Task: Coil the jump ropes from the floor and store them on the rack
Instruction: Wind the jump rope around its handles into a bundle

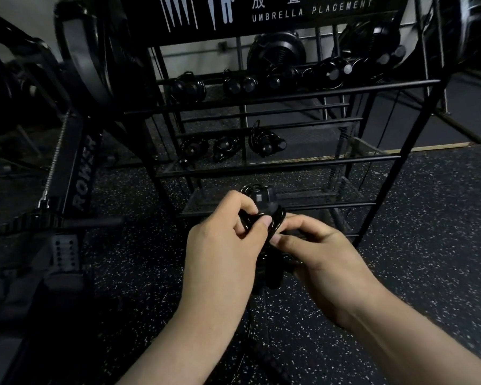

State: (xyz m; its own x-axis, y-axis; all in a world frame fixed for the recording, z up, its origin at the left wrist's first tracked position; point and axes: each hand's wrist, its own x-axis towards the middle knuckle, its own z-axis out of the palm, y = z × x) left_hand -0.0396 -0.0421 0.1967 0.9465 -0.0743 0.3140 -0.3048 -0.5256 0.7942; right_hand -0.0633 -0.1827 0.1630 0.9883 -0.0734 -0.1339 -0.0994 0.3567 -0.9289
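Black coiled jump rope [263,218] clamped in both grips, left hand [222,243], right hand [320,257], before rack [289,162] front edge

dim overall | hands [267,245] brightest | corners smeared, bowed by wide lens | rack [275,90] murky

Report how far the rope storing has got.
Done: coiled ropes already sit on the rack's top shelf and middle shelf. In hand: left hand and right hand grip a coiled rope before the rack. Left: shelving it. Whether more ropes lie on the floor is out of view.
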